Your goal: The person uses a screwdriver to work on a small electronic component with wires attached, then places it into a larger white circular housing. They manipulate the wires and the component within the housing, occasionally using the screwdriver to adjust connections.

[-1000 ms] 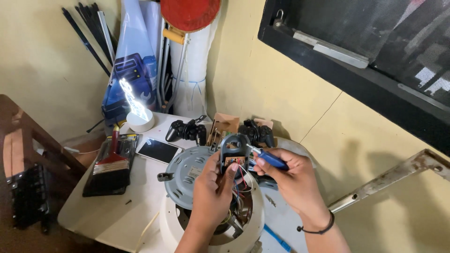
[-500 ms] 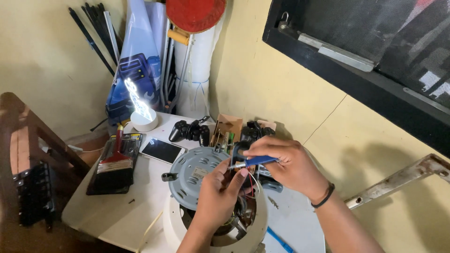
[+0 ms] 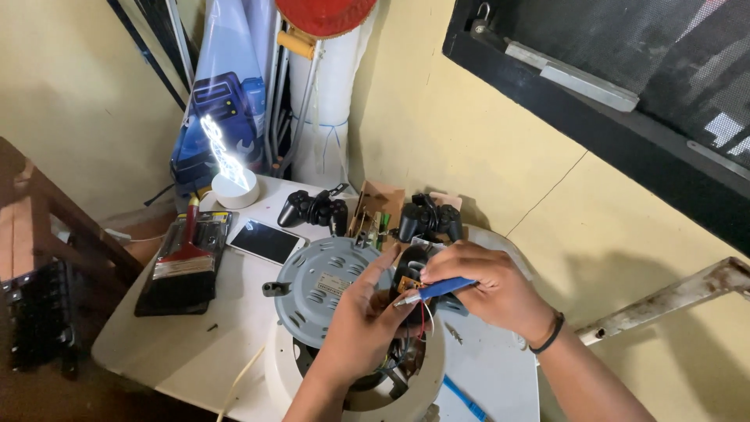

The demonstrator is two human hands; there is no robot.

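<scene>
head view: two game controllers [image 3: 314, 209], one screwdriver [image 3: 439, 290]

Your phone [image 3: 267, 241] lies flat on white table [image 3: 168, 332], screen up, pale reflective rectangle, just right of paintbrush pack [image 3: 184, 262]: black card, yellow label strip on top. Small white rectangular label [image 3: 333, 286] sits on grey round cover. Blue printed package [image 3: 221, 129] stands against wall behind lamp.

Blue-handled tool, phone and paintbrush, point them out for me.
blue-handled tool [image 3: 444, 288], head view, middle of its handle
phone [image 3: 267, 241], head view, centre of its screen
paintbrush [image 3: 181, 270], head view, its metal band
</scene>
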